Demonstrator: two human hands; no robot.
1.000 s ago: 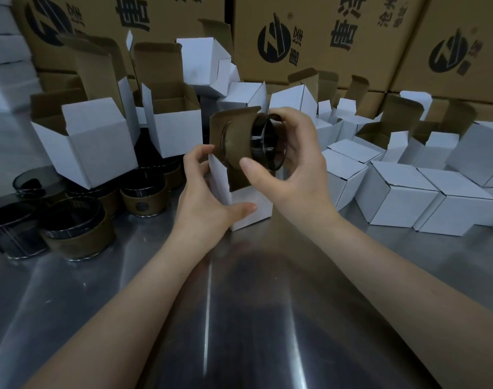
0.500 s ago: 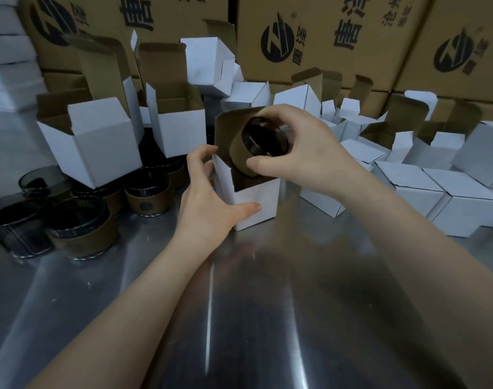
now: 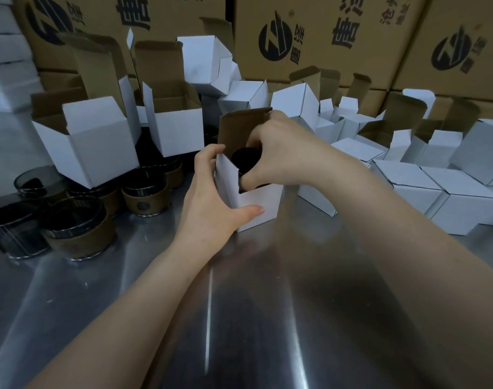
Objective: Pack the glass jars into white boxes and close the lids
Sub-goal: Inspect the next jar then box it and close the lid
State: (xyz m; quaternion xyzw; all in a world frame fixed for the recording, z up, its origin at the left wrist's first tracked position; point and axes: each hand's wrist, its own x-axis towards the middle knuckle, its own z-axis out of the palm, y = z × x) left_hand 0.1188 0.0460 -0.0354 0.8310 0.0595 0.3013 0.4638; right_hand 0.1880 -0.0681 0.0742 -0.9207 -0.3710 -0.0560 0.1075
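The right hand [image 3: 281,148] grips the jar [image 3: 243,160] partway inside the box [image 3: 263,200].

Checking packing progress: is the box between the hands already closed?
No, the lid flap of the white box stands upright behind the right hand, which holds the jar in the opening.

Dim, glare streaks on steel table [image 3: 267,318], edges warped w/ slight blur

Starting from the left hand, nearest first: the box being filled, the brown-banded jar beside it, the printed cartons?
1. box being filled: gripped by the left hand.
2. brown-banded jar: just to its left.
3. printed cartons: stacked at the back.
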